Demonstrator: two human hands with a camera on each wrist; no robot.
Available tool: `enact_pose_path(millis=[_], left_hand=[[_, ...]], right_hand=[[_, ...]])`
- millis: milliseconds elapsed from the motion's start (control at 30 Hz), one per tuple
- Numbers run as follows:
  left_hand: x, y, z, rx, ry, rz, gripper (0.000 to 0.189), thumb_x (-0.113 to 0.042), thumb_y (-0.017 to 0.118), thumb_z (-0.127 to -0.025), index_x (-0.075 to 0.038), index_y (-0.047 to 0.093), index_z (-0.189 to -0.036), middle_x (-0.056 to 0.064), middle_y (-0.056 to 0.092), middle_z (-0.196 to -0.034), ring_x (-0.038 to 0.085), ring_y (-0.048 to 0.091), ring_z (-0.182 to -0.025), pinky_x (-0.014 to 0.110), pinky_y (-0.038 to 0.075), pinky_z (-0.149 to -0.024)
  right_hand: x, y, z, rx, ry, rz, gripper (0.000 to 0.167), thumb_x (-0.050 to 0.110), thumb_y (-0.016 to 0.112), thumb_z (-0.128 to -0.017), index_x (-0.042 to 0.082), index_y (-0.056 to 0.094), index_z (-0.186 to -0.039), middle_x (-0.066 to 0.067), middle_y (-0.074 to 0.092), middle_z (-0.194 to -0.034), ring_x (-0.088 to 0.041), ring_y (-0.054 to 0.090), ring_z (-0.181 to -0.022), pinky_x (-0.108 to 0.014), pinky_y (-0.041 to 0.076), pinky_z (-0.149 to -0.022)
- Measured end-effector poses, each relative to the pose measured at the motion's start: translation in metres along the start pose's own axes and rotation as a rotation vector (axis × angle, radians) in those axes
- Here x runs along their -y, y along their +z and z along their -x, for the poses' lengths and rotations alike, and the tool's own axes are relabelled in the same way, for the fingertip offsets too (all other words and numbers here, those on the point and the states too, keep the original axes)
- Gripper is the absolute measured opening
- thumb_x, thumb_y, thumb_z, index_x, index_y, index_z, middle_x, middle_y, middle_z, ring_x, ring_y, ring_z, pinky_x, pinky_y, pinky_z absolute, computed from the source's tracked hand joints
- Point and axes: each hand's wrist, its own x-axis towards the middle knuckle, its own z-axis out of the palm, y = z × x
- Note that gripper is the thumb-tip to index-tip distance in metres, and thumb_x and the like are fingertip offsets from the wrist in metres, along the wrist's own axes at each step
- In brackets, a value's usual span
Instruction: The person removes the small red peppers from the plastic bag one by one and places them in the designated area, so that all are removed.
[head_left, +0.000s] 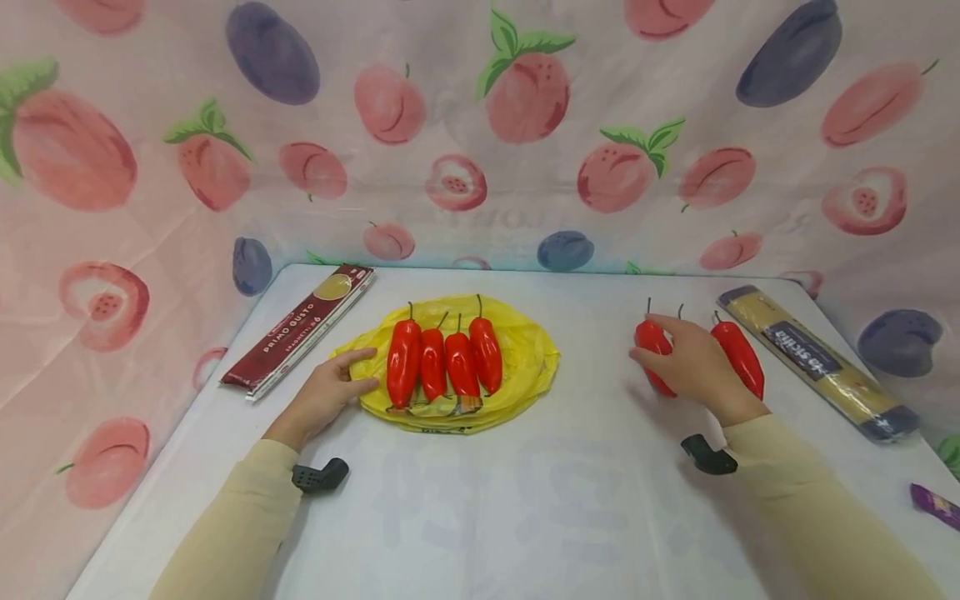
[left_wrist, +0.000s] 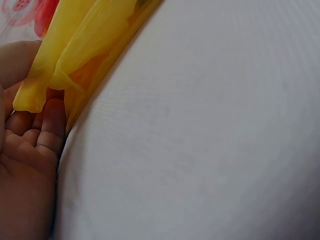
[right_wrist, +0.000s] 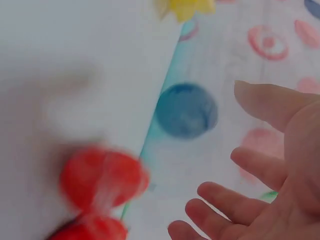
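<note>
A crumpled yellow plastic bag (head_left: 525, 358) lies flat on the white table. Several glossy red peppers (head_left: 405, 362) with dark stems sit on it in a row. At the bag's left edge my left hand (head_left: 322, 400) holds a fold of yellow plastic (left_wrist: 75, 50) between thumb and fingers. Over on the right, my right hand (head_left: 693, 367) hovers at a red pepper (head_left: 654, 343), partly covering it. In the right wrist view its fingers (right_wrist: 225, 202) are spread and apart from the peppers (right_wrist: 102, 177). Another pepper (head_left: 738, 354) lies beside that hand; a stem (head_left: 680, 311) shows behind the knuckles.
A dark red spaghetti packet (head_left: 300, 329) lies slanted at the left. On the far right is a blue and clear pasta packet (head_left: 813, 358). A small purple wrapper (head_left: 936, 505) sits at the right edge. Fruit-patterned cloth (head_left: 465, 108) hangs behind the table.
</note>
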Motion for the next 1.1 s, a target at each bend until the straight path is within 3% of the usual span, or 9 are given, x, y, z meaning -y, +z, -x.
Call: enact_pose_path(millis=[133,433,600,733,1100], left_hand=[[0.0,-0.001,0.0,-0.002,0.009,0.013,0.065,-0.028,0.071,-0.093,-0.016,0.046,-0.151,0.017,0.027,-0.161,0.04,0.02,-0.146,0.063,0.018,-0.115],[0.006,-0.001,0.0,-0.001,0.06,0.109,0.065,-0.022,0.07,-0.094,-0.011,0.043,-0.152,0.016,0.029,-0.16,0.035,0.029,-0.144,0.051,0.026,-0.116],[0.008,-0.002,-0.001,-0.001,0.087,0.19,0.065,-0.017,0.069,-0.094,-0.009,0.041,-0.153,0.014,0.034,-0.158,0.031,0.038,-0.14,0.033,0.039,-0.109],[0.008,-0.001,-0.002,0.009,0.109,0.242,0.065,-0.013,0.068,-0.095,-0.006,0.04,-0.153,0.016,0.033,-0.159,0.032,0.037,-0.14,0.019,0.044,-0.099],[0.007,-0.001,-0.001,0.02,0.091,0.32,0.063,-0.007,0.066,-0.095,-0.003,0.039,-0.152,0.017,0.034,-0.158,0.032,0.037,-0.14,0.018,0.045,-0.097]], right_hand=[[0.025,0.009,-0.005,-0.002,-0.076,-0.024,0.077,0.04,0.068,-0.094,0.005,0.036,-0.154,-0.027,0.034,-0.154,-0.049,0.032,-0.138,-0.067,0.04,-0.099],[0.078,0.045,-0.021,0.026,-0.2,-0.119,0.071,0.036,0.071,-0.092,0.014,0.042,-0.153,-0.017,0.045,-0.151,-0.04,0.047,-0.132,-0.057,0.049,-0.095],[0.111,0.062,-0.028,0.062,-0.258,-0.175,0.068,0.032,0.072,-0.092,0.011,0.045,-0.151,-0.016,0.046,-0.15,-0.037,0.047,-0.132,-0.056,0.044,-0.103],[0.135,0.076,-0.032,0.109,-0.276,-0.218,0.067,0.03,0.072,-0.092,0.012,0.046,-0.151,-0.014,0.048,-0.148,-0.036,0.047,-0.132,-0.052,0.047,-0.101],[0.179,0.109,-0.039,0.207,-0.336,-0.233,0.067,0.031,0.074,-0.092,0.018,0.046,-0.151,-0.009,0.052,-0.145,-0.027,0.05,-0.128,-0.042,0.053,-0.095]])
